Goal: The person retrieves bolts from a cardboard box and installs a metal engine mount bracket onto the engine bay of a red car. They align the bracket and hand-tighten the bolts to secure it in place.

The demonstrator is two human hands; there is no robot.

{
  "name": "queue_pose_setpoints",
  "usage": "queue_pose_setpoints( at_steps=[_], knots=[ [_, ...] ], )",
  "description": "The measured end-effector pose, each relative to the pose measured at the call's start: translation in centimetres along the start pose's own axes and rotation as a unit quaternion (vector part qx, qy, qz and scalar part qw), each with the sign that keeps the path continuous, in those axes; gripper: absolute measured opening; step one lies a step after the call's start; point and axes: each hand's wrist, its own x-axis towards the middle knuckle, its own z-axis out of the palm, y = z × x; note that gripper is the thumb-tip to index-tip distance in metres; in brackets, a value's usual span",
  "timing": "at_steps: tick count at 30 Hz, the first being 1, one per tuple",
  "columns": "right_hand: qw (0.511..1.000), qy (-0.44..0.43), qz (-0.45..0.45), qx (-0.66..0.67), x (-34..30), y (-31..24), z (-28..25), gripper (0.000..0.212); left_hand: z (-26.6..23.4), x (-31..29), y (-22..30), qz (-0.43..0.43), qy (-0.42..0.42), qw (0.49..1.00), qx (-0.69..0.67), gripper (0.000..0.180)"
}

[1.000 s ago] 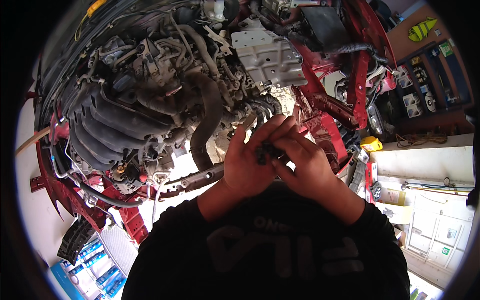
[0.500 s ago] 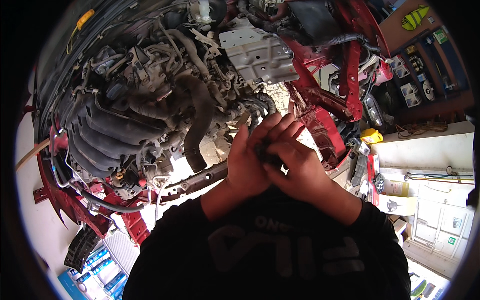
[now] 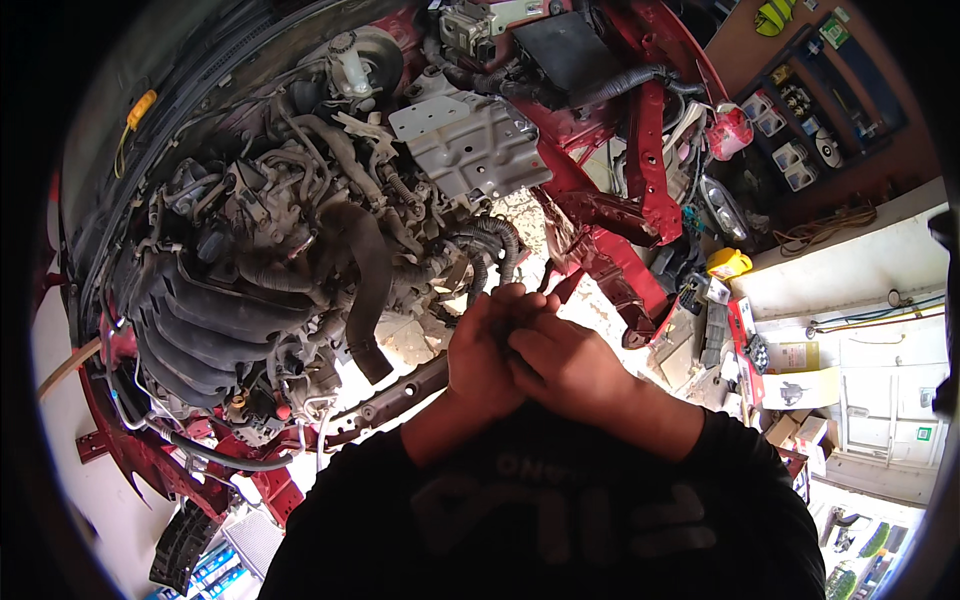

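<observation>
Back wall: brown, with a dark blue rack (image 3: pixel 852 105) up there, some white packs (image 3: pixel 795 166) on it, plus a neon yellow-green thing (image 3: pixel 773 17) cut off up top
Under the rack: bunch of brownish cable (image 3: pixel 825 230) just above a white ledge (image 3: pixel 865 245)
Yellow stuff: a bright container (image 3: pixel 728 263) by the ledge's near end, and an orange-yellow handle (image 3: pixel 141 108) way over left
Right side: pale panelled door (image 3: pixel 868 410), cardboard boxes (image 3: pixel 797 432) near it
Bottom left: blue-and-white boxes (image 3: pixel 212 570), partly cut off
</observation>
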Motion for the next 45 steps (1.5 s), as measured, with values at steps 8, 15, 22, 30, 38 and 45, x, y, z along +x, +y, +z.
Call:
queue_pose_setpoints(
  at_steps=[8, 15, 22, 30, 38, 45],
  knots=[
    [0.997, 0.025, 0.03, 0.064, -0.7, 0.4, -1.4, 0.035, -1.9, 0.2, 0.1, -0.042, 0.005, 0.999, 0.002, 0.041],
    [0.997, -0.007, 0.008, 0.077, -0.5, 0.8, -2.7, 0.035, -4.4, -0.3, -0.7, -0.022, -0.083, 0.804, 0.588, 0.04],
    [0.978, -0.136, 0.043, 0.15, -2.0, -0.1, -2.6, 0.036, -3.4, -2.2, 0.0, -0.007, -0.16, 0.796, 0.584, 0.053],
    [0.957, -0.165, 0.132, 0.199, -4.3, -0.5, -3.4, 0.032, -4.0, -2.1, -2.6, -0.029, -0.175, 0.842, 0.509, 0.05],
    [0.942, -0.187, 0.145, 0.239, -7.1, 0.0, -4.6, 0.03, -4.8, -2.6, -5.6, -0.039, -0.136, 0.878, 0.457, 0.033],
    [0.908, -0.133, 0.237, 0.32, -14.1, 0.1, -7.3, 0.027, -2.8, -2.3, -12.9, -0.291, 0.079, 0.949, 0.094, 0.029]
  ],
)
